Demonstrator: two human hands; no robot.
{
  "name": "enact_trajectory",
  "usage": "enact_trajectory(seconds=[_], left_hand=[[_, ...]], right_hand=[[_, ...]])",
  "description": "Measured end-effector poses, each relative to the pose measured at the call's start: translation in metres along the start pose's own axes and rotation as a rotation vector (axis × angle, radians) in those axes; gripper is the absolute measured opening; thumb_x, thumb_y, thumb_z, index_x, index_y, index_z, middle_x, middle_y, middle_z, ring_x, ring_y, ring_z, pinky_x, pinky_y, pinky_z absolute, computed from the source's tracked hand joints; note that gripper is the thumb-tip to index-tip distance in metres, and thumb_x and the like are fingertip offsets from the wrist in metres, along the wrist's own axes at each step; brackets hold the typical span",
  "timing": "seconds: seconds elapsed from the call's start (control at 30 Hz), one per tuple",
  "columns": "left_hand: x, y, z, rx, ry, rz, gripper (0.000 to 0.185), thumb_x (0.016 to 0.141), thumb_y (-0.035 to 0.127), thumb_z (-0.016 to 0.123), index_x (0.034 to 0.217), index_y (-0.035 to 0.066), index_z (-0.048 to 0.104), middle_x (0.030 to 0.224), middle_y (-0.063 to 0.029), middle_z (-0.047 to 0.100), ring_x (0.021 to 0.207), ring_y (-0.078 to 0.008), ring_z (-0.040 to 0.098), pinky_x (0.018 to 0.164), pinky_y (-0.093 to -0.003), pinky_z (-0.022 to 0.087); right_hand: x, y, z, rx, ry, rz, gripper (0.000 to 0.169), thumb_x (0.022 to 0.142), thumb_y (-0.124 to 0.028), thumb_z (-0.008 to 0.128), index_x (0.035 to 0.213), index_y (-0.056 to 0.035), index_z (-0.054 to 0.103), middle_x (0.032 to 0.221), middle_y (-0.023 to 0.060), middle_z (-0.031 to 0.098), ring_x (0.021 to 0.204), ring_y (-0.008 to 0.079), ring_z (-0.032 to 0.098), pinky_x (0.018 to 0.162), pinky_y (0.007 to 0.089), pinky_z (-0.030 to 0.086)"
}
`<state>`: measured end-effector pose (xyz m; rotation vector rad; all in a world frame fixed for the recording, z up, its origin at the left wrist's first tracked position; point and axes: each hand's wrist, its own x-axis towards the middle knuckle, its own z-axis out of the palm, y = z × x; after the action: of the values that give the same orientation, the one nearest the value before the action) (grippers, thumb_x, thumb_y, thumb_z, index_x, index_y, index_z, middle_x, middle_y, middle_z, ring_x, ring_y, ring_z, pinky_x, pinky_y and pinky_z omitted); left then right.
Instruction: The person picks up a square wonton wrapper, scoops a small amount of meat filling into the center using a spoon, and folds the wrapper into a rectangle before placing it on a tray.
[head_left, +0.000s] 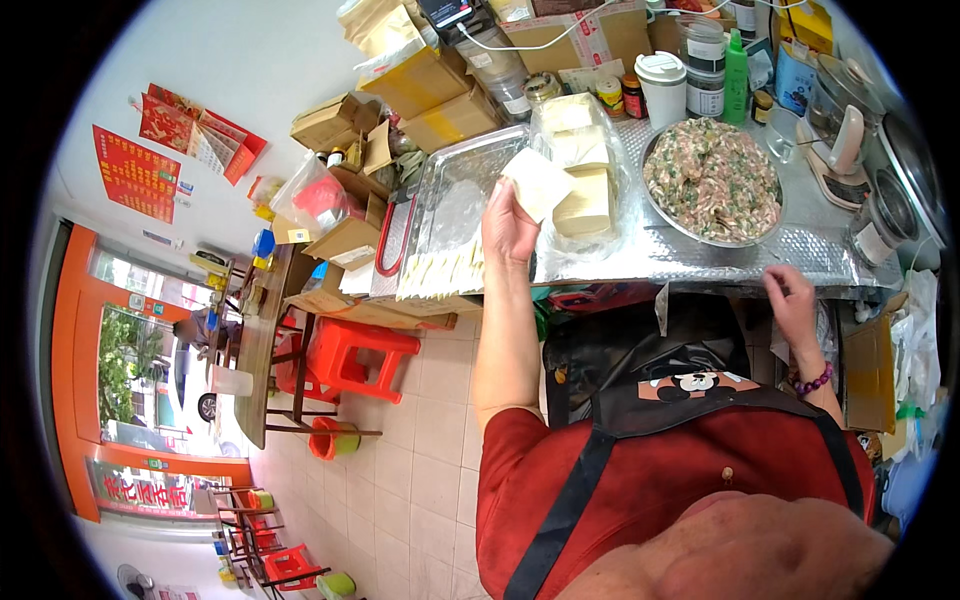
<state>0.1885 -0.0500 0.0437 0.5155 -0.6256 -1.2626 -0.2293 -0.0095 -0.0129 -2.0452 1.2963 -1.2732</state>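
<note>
My left hand (511, 229) holds a few pale square dough wrappers (537, 182) over the right side of a metal tray (472, 154). Along the tray's near edge sits a row of folded, filled wrappers (441, 271). Stacks of wrappers (582, 204) lie in a clear plastic bag just right of that hand. To their right, a large metal bowl (777, 214) is heaped with minced meat filling (712, 176) flecked with green. My right hand (792, 301) is at the table's front edge, below the bowl, fingers curled; whether something small is in them is unclear.
A foil-covered tabletop (675, 260) spans the work area. Behind stand cardboard boxes (450, 116), a white lidded cup (661, 90), jars (703, 94) and a green bottle (736, 81). A kitchen scale (840, 180) is at right. Red stools (360, 352) and a wooden table (264, 352) stand left; a person sits beyond.
</note>
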Motion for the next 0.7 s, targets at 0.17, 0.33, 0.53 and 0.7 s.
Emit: enact_trajectory(seconds=[0.17, 0.33, 0.53, 0.7], left_hand=[[-0.024, -0.033, 0.017, -0.447, 0.048, -0.057, 0.04, 0.094, 0.026, 0.044, 0.128, 0.004, 0.043, 0.129, -0.013, 0.049, 0.117, -0.0277, 0.049, 0.099, -0.0445, 0.039], [-0.061, -0.083, 0.052, -0.241, 0.191, -0.329, 0.039, 0.094, 0.026, 0.044, 0.127, 0.004, 0.044, 0.125, -0.0121, 0.052, 0.116, -0.0275, 0.05, 0.099, -0.0457, 0.039], [-0.091, -0.124, 0.061, -0.252, 0.176, -0.5, 0.04, 0.097, 0.026, 0.034, 0.129, 0.002, 0.039, 0.128, -0.0136, 0.048, 0.119, -0.0286, 0.047, 0.101, -0.0463, 0.037], [-0.095, -0.139, 0.064, -0.304, 0.272, -0.502, 0.043, 0.099, 0.031, 0.026, 0.13, 0.003, 0.037, 0.131, -0.0119, 0.046, 0.12, -0.0283, 0.045, 0.102, -0.0447, 0.036]], right_hand=[[0.018, -0.009, -0.002, 0.236, 0.126, 0.116, 0.021, 0.079, -0.001, 0.062, 0.099, 0.0002, 0.059, 0.083, 0.0039, 0.061, 0.074, 0.0109, 0.053, 0.07, 0.0245, 0.044], [0.032, -0.028, 0.008, 0.216, -0.056, -0.068, 0.022, 0.077, 0.002, 0.063, 0.099, 0.0, 0.059, 0.082, 0.0048, 0.059, 0.073, 0.0119, 0.053, 0.068, 0.0244, 0.043], [0.051, -0.046, 0.01, 0.012, -0.103, -0.279, 0.011, 0.08, 0.0, 0.06, 0.091, 0.0021, 0.059, 0.081, 0.0113, 0.058, 0.073, 0.0235, 0.055, 0.067, 0.0305, 0.043], [0.063, -0.05, 0.002, -0.155, -0.155, -0.433, 0.01, 0.08, -0.001, 0.059, 0.09, 0.0015, 0.06, 0.084, 0.0138, 0.058, 0.077, 0.0303, 0.055, 0.069, 0.0346, 0.044]])
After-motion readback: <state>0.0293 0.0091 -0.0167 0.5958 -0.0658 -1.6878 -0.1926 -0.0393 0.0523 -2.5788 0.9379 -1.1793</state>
